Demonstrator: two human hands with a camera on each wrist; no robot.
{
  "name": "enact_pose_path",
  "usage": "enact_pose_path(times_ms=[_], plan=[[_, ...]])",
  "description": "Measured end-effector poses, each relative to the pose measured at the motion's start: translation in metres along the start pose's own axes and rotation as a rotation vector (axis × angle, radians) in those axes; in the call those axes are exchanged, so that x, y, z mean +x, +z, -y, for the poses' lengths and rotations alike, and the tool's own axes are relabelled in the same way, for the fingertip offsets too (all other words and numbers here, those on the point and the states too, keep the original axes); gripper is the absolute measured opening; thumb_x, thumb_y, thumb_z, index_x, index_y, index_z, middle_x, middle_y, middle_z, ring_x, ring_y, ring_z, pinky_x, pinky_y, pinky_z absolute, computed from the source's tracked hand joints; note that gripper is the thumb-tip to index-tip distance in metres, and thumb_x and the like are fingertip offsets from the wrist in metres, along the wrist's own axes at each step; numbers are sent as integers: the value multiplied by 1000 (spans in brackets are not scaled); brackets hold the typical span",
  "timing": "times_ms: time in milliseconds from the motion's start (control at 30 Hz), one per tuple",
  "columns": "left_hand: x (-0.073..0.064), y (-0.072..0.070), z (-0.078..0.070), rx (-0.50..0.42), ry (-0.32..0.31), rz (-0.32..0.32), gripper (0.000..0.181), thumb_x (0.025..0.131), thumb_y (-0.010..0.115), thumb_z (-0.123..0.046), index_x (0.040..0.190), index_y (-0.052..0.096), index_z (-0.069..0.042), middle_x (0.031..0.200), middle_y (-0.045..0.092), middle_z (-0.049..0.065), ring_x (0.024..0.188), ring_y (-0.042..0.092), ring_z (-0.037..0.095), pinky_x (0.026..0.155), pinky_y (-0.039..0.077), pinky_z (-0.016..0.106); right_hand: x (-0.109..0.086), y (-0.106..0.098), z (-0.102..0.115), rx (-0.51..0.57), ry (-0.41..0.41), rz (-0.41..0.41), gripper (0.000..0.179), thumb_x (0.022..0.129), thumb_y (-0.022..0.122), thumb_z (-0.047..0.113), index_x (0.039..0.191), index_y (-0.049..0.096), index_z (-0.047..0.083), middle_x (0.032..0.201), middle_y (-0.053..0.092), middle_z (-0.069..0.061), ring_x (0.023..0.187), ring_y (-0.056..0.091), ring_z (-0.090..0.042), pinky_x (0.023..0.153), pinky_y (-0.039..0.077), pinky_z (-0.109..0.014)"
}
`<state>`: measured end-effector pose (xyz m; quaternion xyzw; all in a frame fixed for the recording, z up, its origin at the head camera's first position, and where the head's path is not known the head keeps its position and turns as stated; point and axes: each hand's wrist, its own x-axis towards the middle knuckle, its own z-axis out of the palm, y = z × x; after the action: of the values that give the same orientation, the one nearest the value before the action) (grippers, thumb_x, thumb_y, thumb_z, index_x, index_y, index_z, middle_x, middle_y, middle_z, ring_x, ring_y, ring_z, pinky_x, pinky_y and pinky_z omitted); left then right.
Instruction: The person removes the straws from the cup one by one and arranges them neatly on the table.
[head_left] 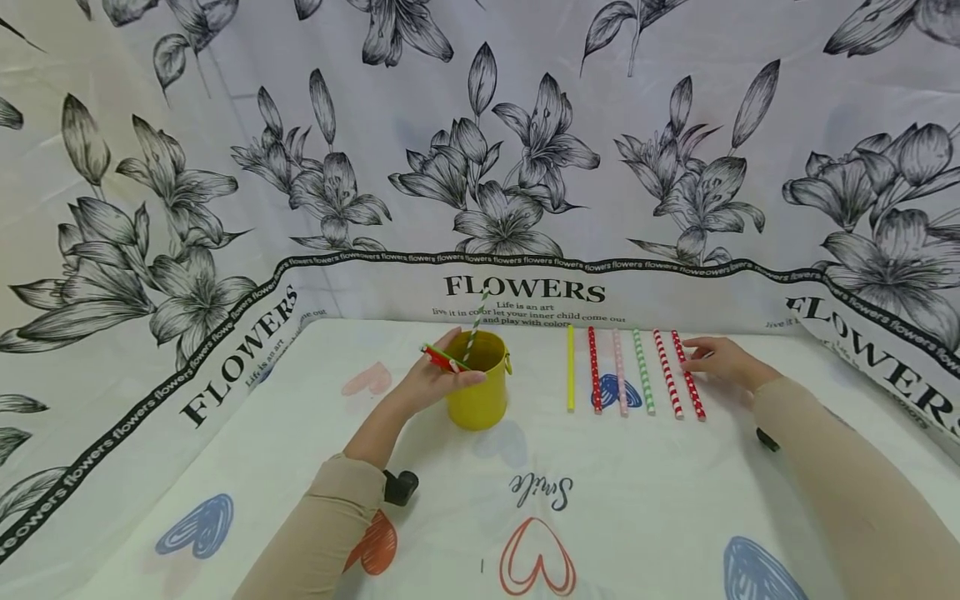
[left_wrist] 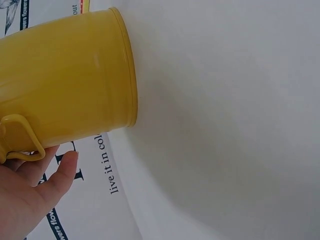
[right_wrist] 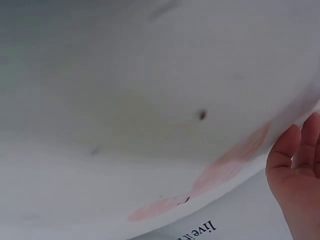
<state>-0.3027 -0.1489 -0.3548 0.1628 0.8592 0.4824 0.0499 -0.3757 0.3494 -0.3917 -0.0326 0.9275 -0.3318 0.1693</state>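
A yellow bucket (head_left: 477,400) stands left of centre. My left hand (head_left: 429,385) holds its left side, thumb across the front and the other fingers partly hidden behind. In the left wrist view that hand (left_wrist: 35,195) is by the bucket's loop handle (left_wrist: 22,137). A green-and-white striped straw (head_left: 476,327) rises from the bucket, while red and green straws (head_left: 442,358) lean out over the left hand. My right hand (head_left: 723,363) has its fingertips at the rightmost red dotted straw (head_left: 690,379); its fingers (right_wrist: 285,145) are loosely bent in the right wrist view.
Left of the right hand, several straws lie in a spaced row: yellow (head_left: 571,371), red dotted (head_left: 595,371), pink (head_left: 620,375), green striped (head_left: 643,373) and red striped (head_left: 667,375). The white tablecloth (head_left: 637,500) bears printed hearts. A flower-printed curtain (head_left: 525,292) borders the table's back and sides.
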Motion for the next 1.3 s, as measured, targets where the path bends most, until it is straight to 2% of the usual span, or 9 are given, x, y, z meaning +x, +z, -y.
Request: enact_pose_path(times_ms=[100, 300, 500, 633, 767, 867, 967, 1133, 1300], plan=[[-1, -1, 0, -6, 9, 3, 96, 92, 74, -32, 160, 14, -3, 161, 31, 21, 148, 28, 43, 119, 24, 62, -8, -2, 0, -20, 14, 58, 81, 101, 60, 38, 154, 18, -8, 130, 42, -32, 109, 45, -37, 90, 44, -43], [-1, -2, 0, -4, 25, 6, 99, 91, 75, -36, 160, 13, -2, 160, 32, 22, 147, 29, 43, 119, 24, 61, -25, 0, 5, 94, 77, 203, 86, 103, 55, 38, 158, 1, 0, 96, 44, -12, 80, 45, -19, 74, 39, -29], [1, -6, 3, 5, 7, 0, 103, 89, 76, -42, 160, 13, -1, 161, 29, 23, 149, 26, 43, 120, 23, 61, -28, 10, 9, 227, 66, 176, 87, 103, 57, 31, 158, -5, 5, 111, 39, -20, 69, 40, -12, 67, 37, -24], [5, -6, 5, 26, -8, -1, 105, 88, 75, -47, 160, 13, -3, 162, 28, 23, 150, 24, 43, 120, 22, 60, -30, 13, 8, 221, 67, 142, 87, 103, 58, 30, 159, -4, 5, 85, 41, -5, 64, 38, -12, 64, 35, -24], [6, -3, 5, 33, -17, 0, 105, 88, 75, -47, 160, 14, -3, 162, 27, 22, 150, 24, 42, 120, 22, 60, -33, 13, 8, 187, 83, 120, 89, 101, 61, 31, 159, -1, 5, 103, 49, -18, 66, 38, -15, 65, 35, -25], [5, -3, 4, 26, -13, 2, 104, 88, 75, -46, 160, 13, -4, 163, 26, 22, 150, 24, 42, 121, 21, 59, -32, 14, 10, 172, 100, 111, 90, 100, 63, 31, 159, 0, 6, 130, 35, -33, 70, 38, -17, 67, 37, -26], [5, -3, 5, 24, -5, 8, 104, 89, 75, -46, 160, 13, -3, 163, 26, 22, 150, 24, 42, 121, 21, 59, -31, 15, 11, 153, 123, 108, 90, 99, 64, 30, 159, 1, 7, 134, 31, -34, 75, 39, -18, 70, 37, -27], [6, -2, 5, 27, -15, 2, 100, 90, 74, -42, 161, 13, -5, 163, 25, 22, 150, 23, 43, 120, 21, 60, -28, 14, 9, 151, 149, 97, 86, 100, 63, 29, 160, 4, 9, 104, 44, -17, 72, 40, -18, 67, 36, -26], [6, -3, 6, 24, -29, 2, 99, 91, 74, -40, 161, 13, -6, 163, 25, 22, 150, 23, 43, 120, 22, 61, -27, 14, 10, 175, 174, 103, 81, 101, 60, 25, 160, 8, 9, 81, 38, -4, 66, 39, -16, 65, 37, -24]])
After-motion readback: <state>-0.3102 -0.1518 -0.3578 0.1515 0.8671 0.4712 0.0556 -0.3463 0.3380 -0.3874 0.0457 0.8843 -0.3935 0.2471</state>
